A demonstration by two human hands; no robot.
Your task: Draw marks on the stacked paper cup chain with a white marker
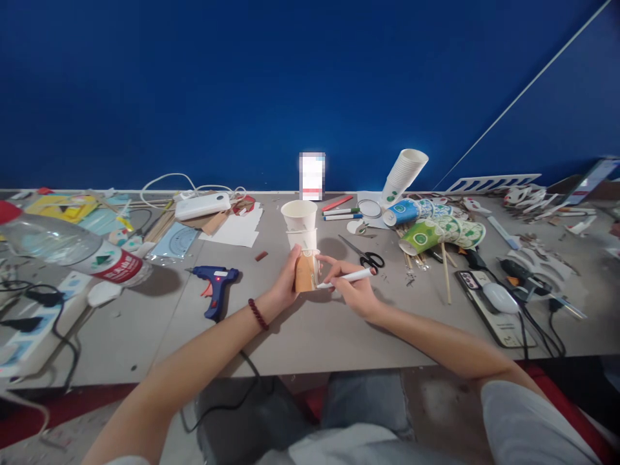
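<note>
My left hand (284, 279) is wrapped round the side of an orange-brown paper cup (305, 274), which stands low over the grey table. White paper cups (299, 216) rise behind or above it in line; whether they are joined to it I cannot tell. A white marker pen (357, 276) with a reddish end is pinched in my right hand (357, 296), its tip at the lower right side of the orange-brown cup. Two of my right fingers reach toward the cup's upper edge. Any mark made by the tip is too small to see.
Left of my hands lies a blue glue gun (219, 287), with a plastic bottle (97, 255) and a power strip (43, 329) beyond. Black scissors (371, 258), decorated paper cups (414, 237), a leaning cup stack (405, 173) and a phone (489, 307) are on the right.
</note>
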